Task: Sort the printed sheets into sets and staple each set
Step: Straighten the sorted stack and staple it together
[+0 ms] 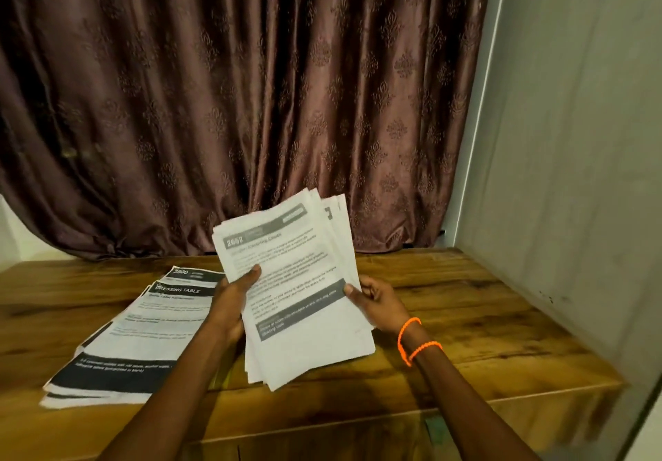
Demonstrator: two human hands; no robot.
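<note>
A: Nearest the camera, lower centre of the frame: two bare forearms reach in from the bottom edge. An orange bracelet [412,340] loops the right wrist.

B: Hand states?

A: Left hand [233,303] grips the held stack of sheets [293,288] at its left edge, thumb laid across the top page, fingers behind (fingers not visible). Right hand [376,303] holds the right edge, thumb on the printed face, fingers curled behind.

B: Where does that stack sit?

A: Centre of the frame, lifted and tilted up toward the camera, above the tabletop [465,303]. Its pages are fanned unevenly at the top right and bottom corners. The top page carries grey header bars; the print is too blurred to read beyond a number in the header.

B: Anything else on the wood?

A: Lower left of the frame: a second pile of sheets [136,335] lies flat on the tabletop, slightly splayed, black bands at head and foot. The heading reads "DRESSING TABLE" (first letter partly covered).

B: Further back?

A: A brown patterned curtain [250,102] fills the upper frame behind the tabletop. A pale wall [573,138] runs down the right side.
</note>
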